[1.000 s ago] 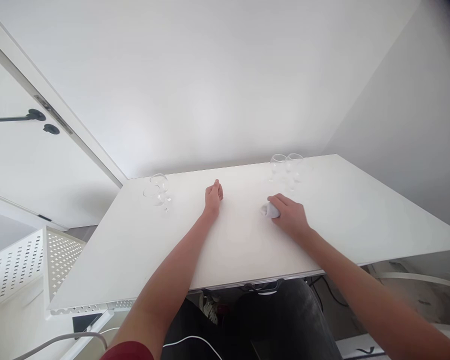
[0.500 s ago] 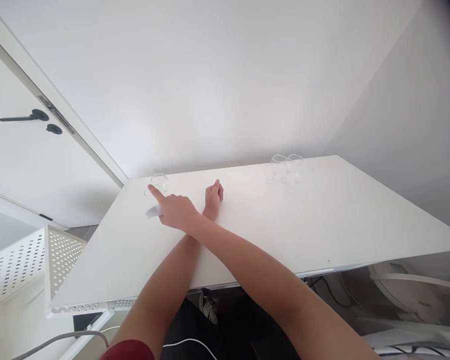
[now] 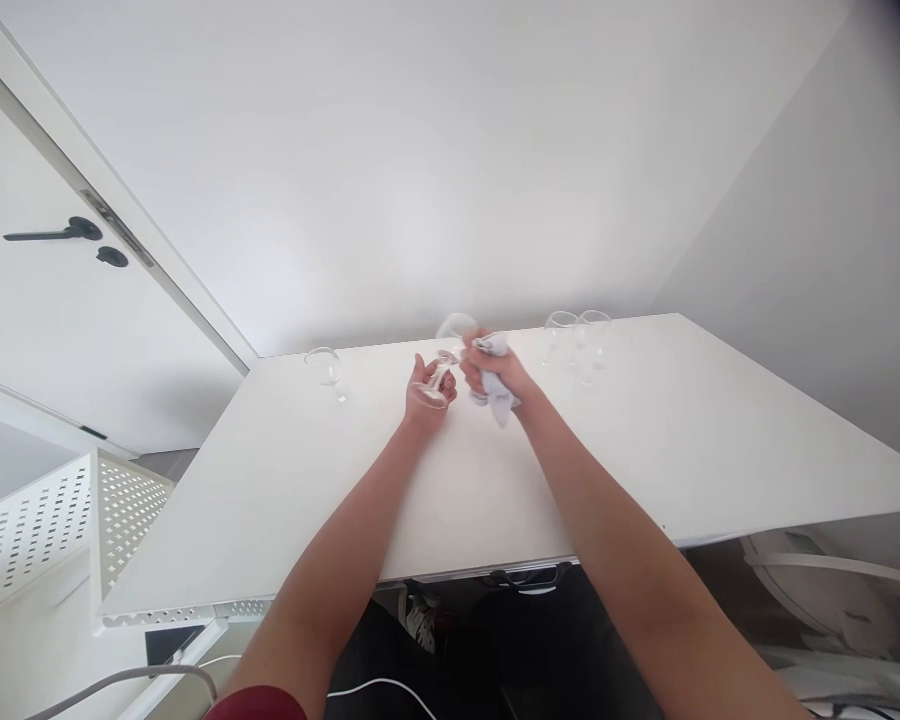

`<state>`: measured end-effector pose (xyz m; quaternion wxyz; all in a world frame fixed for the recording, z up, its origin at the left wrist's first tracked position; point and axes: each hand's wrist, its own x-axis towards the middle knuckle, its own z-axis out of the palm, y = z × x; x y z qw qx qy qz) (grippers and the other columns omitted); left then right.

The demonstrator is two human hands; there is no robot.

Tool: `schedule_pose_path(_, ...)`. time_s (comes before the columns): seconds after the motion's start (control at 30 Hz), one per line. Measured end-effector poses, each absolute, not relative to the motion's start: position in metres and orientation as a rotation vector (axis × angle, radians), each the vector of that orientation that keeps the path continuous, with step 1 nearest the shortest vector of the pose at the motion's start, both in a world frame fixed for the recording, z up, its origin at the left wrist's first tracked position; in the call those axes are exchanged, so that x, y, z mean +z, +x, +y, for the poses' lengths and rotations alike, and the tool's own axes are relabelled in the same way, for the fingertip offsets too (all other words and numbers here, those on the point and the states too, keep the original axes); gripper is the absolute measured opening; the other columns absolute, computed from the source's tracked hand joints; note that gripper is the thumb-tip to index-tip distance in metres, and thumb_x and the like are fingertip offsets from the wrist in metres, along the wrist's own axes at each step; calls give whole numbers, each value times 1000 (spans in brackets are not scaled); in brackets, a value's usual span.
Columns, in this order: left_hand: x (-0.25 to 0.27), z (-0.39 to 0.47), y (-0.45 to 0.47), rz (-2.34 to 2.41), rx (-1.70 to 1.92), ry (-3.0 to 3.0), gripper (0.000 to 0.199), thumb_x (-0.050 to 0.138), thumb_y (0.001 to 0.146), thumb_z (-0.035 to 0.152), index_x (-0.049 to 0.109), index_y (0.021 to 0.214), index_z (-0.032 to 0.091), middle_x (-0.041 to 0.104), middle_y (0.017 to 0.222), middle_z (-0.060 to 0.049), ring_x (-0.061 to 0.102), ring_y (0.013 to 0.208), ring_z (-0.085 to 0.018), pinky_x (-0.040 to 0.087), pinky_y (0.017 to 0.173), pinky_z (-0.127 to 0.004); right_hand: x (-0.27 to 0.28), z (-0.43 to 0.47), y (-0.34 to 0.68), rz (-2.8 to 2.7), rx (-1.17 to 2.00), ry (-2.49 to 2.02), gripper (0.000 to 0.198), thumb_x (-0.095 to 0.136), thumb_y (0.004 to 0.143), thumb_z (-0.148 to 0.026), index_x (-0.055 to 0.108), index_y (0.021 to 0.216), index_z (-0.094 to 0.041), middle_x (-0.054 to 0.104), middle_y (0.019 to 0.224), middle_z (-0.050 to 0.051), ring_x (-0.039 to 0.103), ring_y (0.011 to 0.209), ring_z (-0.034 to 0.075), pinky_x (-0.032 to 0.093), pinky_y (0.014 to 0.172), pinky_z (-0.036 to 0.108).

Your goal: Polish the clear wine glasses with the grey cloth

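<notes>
My right hand [image 3: 480,362] is closed around a crumpled white cloth [image 3: 501,400] and the bowl end of a clear wine glass [image 3: 442,376]. The glass is tilted over the table, its foot pointing down and to the left. My left hand [image 3: 429,392] is right beside it, palm up, thumb raised and fingers apart and loosely curved, with the stem and foot passing in front of the palm. Whether the left palm touches the glass, I cannot tell. Another clear wine glass [image 3: 324,366] stands at the back left of the white table [image 3: 330,500].
More clear wine glasses [image 3: 579,340] are grouped at the back right, close to the wall [image 3: 420,180]. On the left are a door with a black handle [image 3: 54,231] and a white perforated panel [image 3: 129,505]. A white cable [image 3: 382,682] hangs below the table's front edge.
My right hand has moved from the back left to the middle, bringing a wine glass along with the cloth. My left hand has opened from a fist. My arms are no longer crossed.
</notes>
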<state>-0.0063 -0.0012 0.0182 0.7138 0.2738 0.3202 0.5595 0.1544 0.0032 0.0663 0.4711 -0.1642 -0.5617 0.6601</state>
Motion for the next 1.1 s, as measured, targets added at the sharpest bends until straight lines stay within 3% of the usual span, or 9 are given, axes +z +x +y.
schedule_pose_path(0.13, 16, -5, -5, 585, 1122, 726, 61, 51, 92, 75, 66, 96, 16, 66, 73, -7, 59, 57, -14, 47, 52, -26, 31, 24, 191, -1400, 1595, -483, 40, 82, 81, -43, 46, 91, -26, 51, 58, -8, 40, 43, 11, 30, 38, 23)
schedule_pose_path(0.33, 16, -7, -3, 602, 1031, 816, 43, 73, 87, 54, 67, 109, 17, 73, 90, -8, 66, 67, -14, 56, 62, -27, 10, 37, 189, -1414, 1621, -484, 40, 79, 83, -49, 48, 94, -27, 54, 59, -7, 44, 45, 13, 33, 40, 25)
schedule_pose_path(0.57, 17, -9, -3, 570, 1088, 885, 38, 78, 81, 34, 70, 113, 16, 63, 83, -3, 58, 60, -8, 52, 62, -25, 12, 38, 182, -1053, 1502, -601, 50, 62, 88, -67, 59, 120, -29, 63, 78, -1, 53, 57, 16, 43, 49, 30)
schedule_pose_path(0.67, 15, -9, -2, 697, 1181, 890, 38, 81, 78, 32, 69, 111, 19, 56, 76, 2, 48, 55, -6, 47, 58, -23, 10, 39, 180, -965, 1475, -667, 54, 55, 89, -73, 64, 116, -28, 66, 85, 2, 59, 66, 18, 50, 57, 31)
schedule_pose_path(0.77, 10, -8, 2, 840, 1234, 960, 46, 86, 75, 42, 65, 112, 23, 59, 80, 2, 45, 54, -5, 47, 57, -23, 8, 39, 178, -968, 1332, -801, 55, 56, 88, -77, 68, 109, -27, 67, 85, 3, 63, 76, 19, 52, 65, 31)
schedule_pose_path(0.93, 3, -5, 6, 967, 1221, 1112, 62, 95, 61, 47, 64, 110, 25, 65, 103, -3, 52, 58, -5, 50, 55, -24, 6, 41, 169, -1024, 1317, -861, 51, 71, 81, -70, 68, 106, -26, 68, 84, 2, 65, 83, 21, 53, 72, 32)
schedule_pose_path(1.1, 5, -3, 2, 1056, 1397, 999, 63, 95, 60, 45, 63, 110, 25, 65, 96, -2, 61, 68, -11, 49, 53, -22, 4, 42, 166, -1024, 1521, -787, 40, 86, 72, -49, 70, 97, -22, 75, 91, 5, 70, 93, 26, 56, 85, 38)
